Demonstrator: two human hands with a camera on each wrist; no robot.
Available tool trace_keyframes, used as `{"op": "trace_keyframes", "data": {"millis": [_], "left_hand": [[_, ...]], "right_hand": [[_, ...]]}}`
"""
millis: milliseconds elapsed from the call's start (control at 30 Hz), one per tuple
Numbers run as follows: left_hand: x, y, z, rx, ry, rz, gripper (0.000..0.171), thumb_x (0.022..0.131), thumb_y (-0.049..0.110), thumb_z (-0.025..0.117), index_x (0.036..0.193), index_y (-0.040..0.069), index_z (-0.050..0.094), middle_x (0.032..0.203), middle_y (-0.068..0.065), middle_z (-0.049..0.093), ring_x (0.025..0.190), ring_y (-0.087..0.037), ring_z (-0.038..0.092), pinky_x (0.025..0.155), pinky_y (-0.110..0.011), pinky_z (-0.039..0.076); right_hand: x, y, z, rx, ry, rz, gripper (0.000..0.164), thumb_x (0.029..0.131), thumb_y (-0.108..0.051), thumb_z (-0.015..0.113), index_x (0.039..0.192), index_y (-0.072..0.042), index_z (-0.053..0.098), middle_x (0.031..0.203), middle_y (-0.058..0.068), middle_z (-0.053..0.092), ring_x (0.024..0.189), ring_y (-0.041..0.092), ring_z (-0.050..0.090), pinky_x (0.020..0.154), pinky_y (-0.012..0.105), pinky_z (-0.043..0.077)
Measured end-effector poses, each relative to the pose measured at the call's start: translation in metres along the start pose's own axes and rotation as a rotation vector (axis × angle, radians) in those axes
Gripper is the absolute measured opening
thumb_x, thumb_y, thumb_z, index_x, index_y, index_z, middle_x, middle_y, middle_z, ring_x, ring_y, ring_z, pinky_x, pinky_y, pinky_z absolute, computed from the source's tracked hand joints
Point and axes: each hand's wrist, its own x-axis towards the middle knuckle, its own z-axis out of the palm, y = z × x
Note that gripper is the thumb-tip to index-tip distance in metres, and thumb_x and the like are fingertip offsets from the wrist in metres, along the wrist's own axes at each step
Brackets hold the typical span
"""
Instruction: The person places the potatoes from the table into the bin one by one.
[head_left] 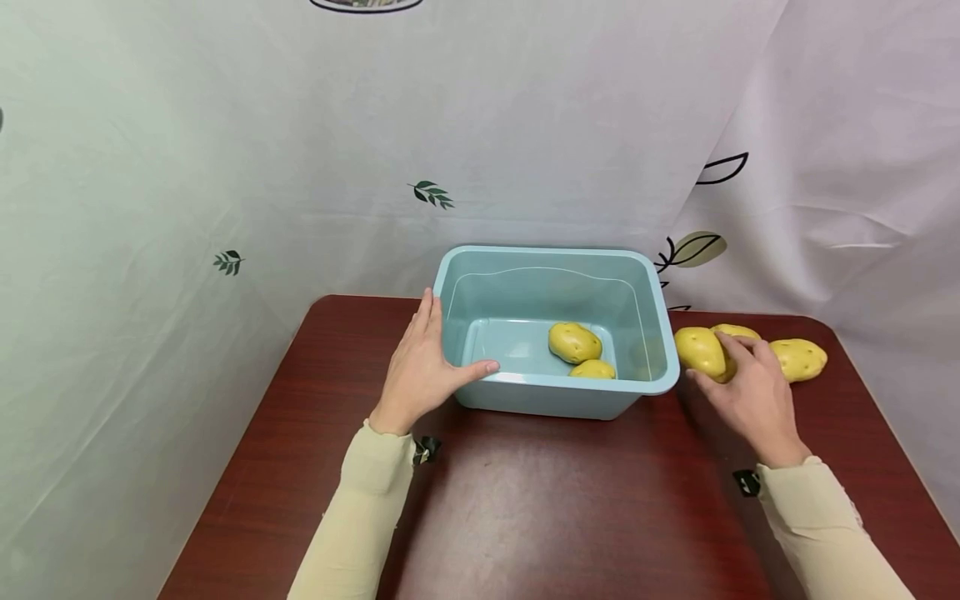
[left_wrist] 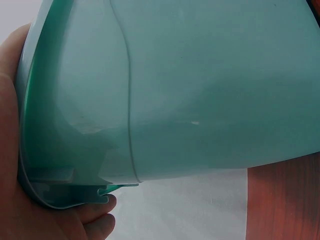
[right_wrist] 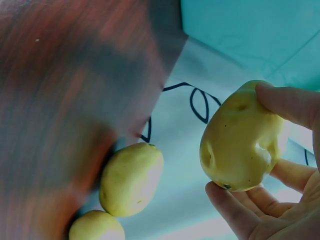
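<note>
A light blue plastic bin stands on the table. My left hand holds its near left corner, thumb across the front rim and fingers along the left side; in the left wrist view, fingertips show below the rim. To the right of the bin, my right hand grips a yellow potato between thumb and fingers, raised above the table in the right wrist view. Two potatoes lie inside the bin, one whole potato and one partly hidden by the front wall. More potatoes lie behind the right hand.
The dark red-brown table extends toward me in front of the bin. A pale cloth with leaf prints hangs behind the table and along both sides. The bin's back sits close to it.
</note>
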Motion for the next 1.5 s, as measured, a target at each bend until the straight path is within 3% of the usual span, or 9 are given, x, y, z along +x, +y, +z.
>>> {"op": "trace_keyframes", "data": {"millis": [833,1500], "left_hand": [[0.001,-0.002,-0.001,0.015,-0.004,0.001,0.134,0.069,0.089,0.06,0.16,0.002,0.013,0.169,-0.008,0.003,0.153,-0.035,0.012,0.121,-0.051,0.017],[0.0,0.0,0.0,0.006,-0.009,-0.002,0.133,0.07,0.089,0.06,0.16,0.003,0.013,0.169,-0.005,0.001,0.153,-0.033,0.011,0.121,-0.05,0.017]], "right_hand": [[0.005,-0.021,-0.016,0.039,0.087,0.004,0.071,0.077,-0.016,0.085,0.139,0.004,0.057,0.125,0.031,0.052,0.115,0.046,0.048,0.086,0.062,0.038],[0.005,-0.031,-0.022,0.103,0.181,-0.014,0.072,0.072,-0.014,0.089,0.136,0.002,0.06,0.125,0.026,0.055,0.116,0.041,0.049,0.087,0.056,0.038]]}}
